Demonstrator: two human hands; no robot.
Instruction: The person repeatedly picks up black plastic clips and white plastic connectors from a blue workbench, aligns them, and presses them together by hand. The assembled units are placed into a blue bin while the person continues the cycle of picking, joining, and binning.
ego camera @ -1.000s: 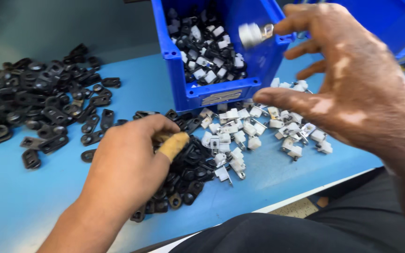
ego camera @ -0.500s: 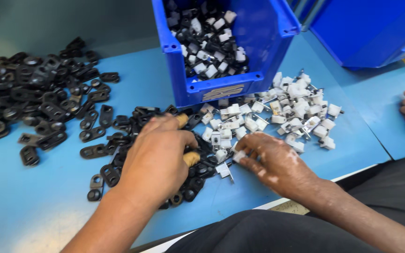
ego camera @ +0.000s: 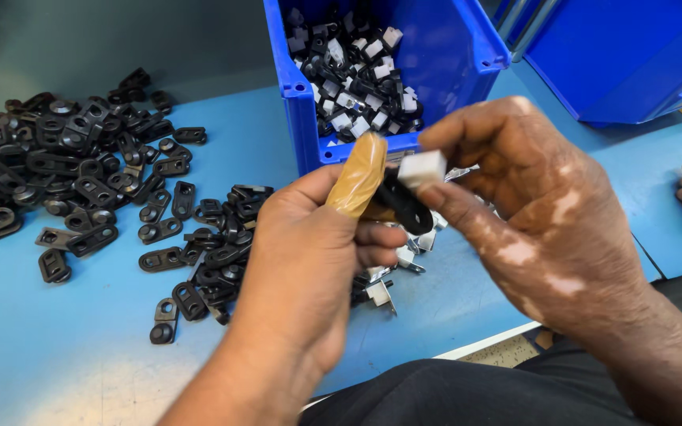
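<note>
Behind both hands stands a blue bin [ego camera: 467, 47]. The right hand [ego camera: 542, 213] pinches a small white clip [ego camera: 421, 167] onto the black bracket [ego camera: 401, 207] gripped by the left hand [ego camera: 309, 260], loose brackets [ego camera: 80, 173] scattered to its left.

Two blue bins [ego camera: 467, 55], three hands [ego camera: 538, 213]

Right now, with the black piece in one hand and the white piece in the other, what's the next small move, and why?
Probably press the white clip down onto the black bracket. The right hand holds the clip right at the bracket's end, and the left hand grips the bracket, so the two look about lined up above the bin.
</note>
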